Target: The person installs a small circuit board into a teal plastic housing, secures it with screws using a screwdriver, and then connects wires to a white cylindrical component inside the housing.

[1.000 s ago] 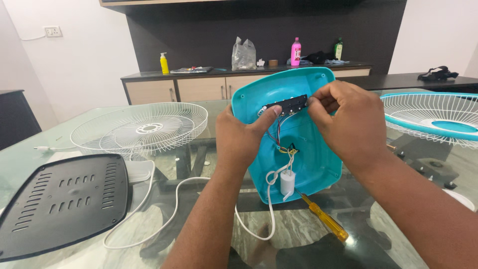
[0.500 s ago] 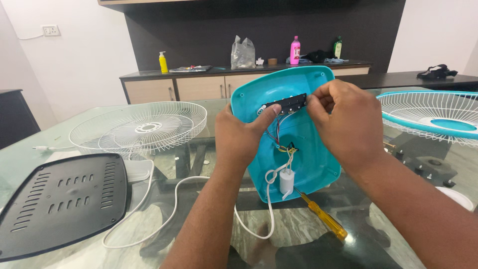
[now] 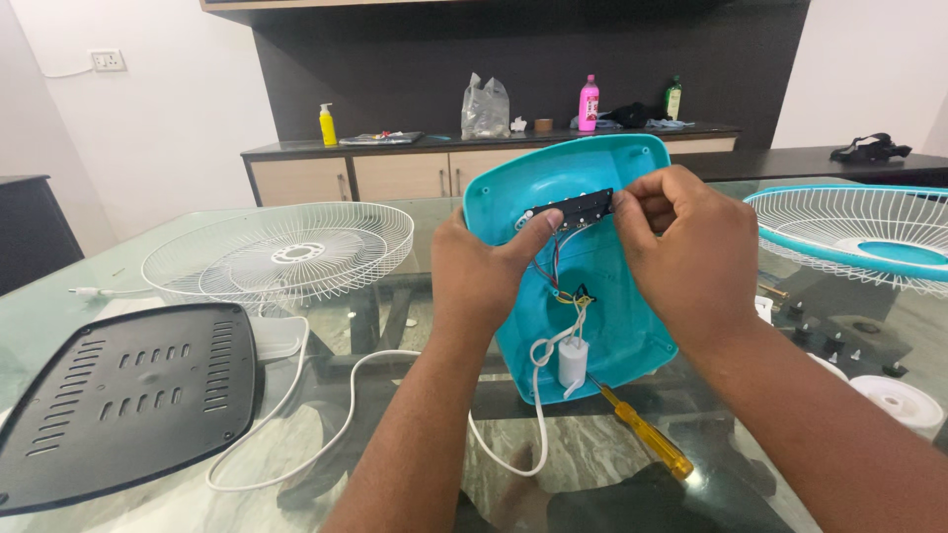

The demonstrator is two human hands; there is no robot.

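Observation:
A turquoise plastic fan base shell (image 3: 602, 296) stands tilted up on the glass table, its hollow inside facing me. My left hand (image 3: 479, 271) grips its left edge, thumb pressed on the left end of a black switch strip (image 3: 573, 208) near the top. My right hand (image 3: 686, 247) pinches the strip's right end. Coloured wires run down from the strip to a white cylindrical capacitor (image 3: 572, 360) and a white power cord (image 3: 336, 424) that loops across the table.
A yellow-handled screwdriver (image 3: 647, 442) lies in front of the shell. A black vented base plate (image 3: 123, 395) lies at left, a white wire fan guard (image 3: 281, 252) behind it. Another guard with a turquoise rim (image 3: 859, 237) lies right, beside small screws and a white round part (image 3: 899, 400).
Both hands and the shell stay nearly still; only my view has shifted slightly, bringing the white round part at right more into sight.

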